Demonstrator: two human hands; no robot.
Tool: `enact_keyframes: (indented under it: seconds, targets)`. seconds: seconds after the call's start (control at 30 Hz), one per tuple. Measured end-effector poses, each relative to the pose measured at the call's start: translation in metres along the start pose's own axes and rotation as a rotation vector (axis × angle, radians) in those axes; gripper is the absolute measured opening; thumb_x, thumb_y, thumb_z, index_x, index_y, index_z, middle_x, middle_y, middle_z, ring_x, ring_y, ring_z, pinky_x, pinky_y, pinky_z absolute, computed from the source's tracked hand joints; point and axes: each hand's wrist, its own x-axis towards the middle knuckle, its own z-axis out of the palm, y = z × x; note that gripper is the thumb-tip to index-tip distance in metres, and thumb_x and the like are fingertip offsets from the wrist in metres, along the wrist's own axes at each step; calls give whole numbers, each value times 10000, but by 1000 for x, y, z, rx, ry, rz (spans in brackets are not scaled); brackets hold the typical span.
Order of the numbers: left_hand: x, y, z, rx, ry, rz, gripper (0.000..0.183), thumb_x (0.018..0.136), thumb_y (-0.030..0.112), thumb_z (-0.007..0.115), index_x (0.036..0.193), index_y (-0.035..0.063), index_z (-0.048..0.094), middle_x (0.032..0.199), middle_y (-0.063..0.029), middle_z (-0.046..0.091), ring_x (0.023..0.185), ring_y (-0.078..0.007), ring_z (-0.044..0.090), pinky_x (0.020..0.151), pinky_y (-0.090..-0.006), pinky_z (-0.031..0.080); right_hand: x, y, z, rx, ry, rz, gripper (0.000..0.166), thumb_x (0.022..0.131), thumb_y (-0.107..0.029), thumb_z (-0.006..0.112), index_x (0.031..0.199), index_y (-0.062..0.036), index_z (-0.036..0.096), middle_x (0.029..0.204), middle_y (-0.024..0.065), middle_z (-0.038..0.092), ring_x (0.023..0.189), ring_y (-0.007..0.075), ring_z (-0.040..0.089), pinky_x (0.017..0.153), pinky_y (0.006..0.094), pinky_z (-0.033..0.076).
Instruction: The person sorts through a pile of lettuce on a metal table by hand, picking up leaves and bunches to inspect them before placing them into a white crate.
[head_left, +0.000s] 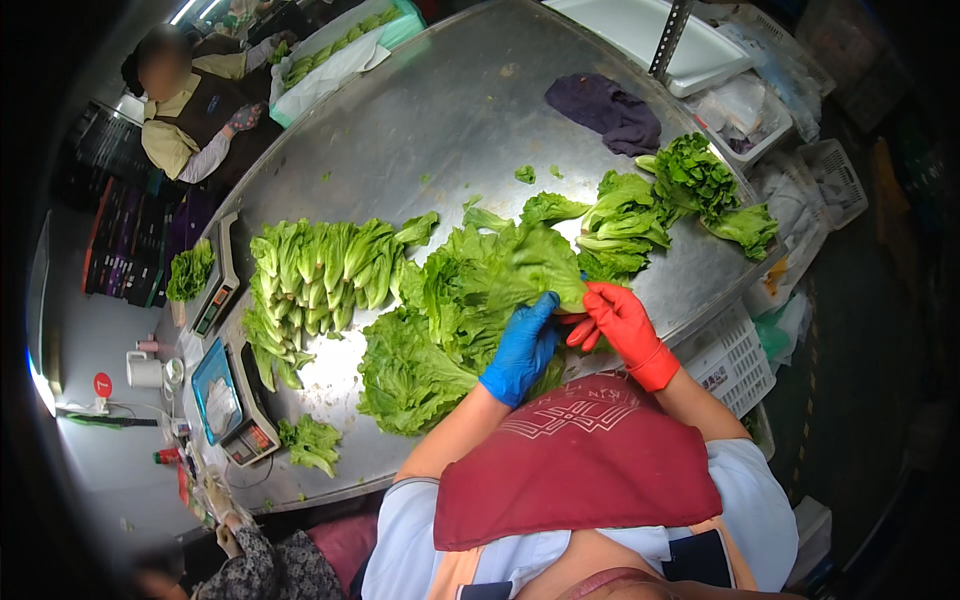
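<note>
My left hand (523, 349), in a blue glove, holds the base of a green lettuce (536, 262) above a steel table (465, 90). Close beside it, my right hand (621, 326), in a red glove, pinches the stem end of the same lettuce. Part of the fingers is hidden behind the stem. Loose large lettuce leaves (420, 375) are heaped under and left of my hands. Farther left, small lettuce heads (322, 270) lie stacked in rows. More lettuce (619, 217) is piled to the right.
A dark purple cloth (607, 112) lies at the table's far right. Two weighing scales (251, 442) stand at the left, one bearing a blue tray (217, 390). A co-worker (195, 112) stands across the table near a lettuce-filled crate (337, 52); another person's sleeve (262, 562) shows at lower left.
</note>
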Motion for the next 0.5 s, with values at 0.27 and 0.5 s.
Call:
enact_keyframes:
  seconds: [0.27,0.5]
  targets:
    - [-9,-2,10,60,141,49,256,840,108,598,1063,-7,543,1017,-112,596,933,-210,575,821,-339,481,8,12,-12,-70,235,-92,257,862,-197,579,1043,-15,561,884,56,599,609,87,542,513,196,424]
    - [-13,20,18,-81,1,107,389,896,261,511,1186,8,454,1187,-134,506,1087,-276,497,951,-425,403,21,11,-2,364,278,-187,276,898,-209,520,1091,-11,522,893,58,600,582,86,533,494,197,423]
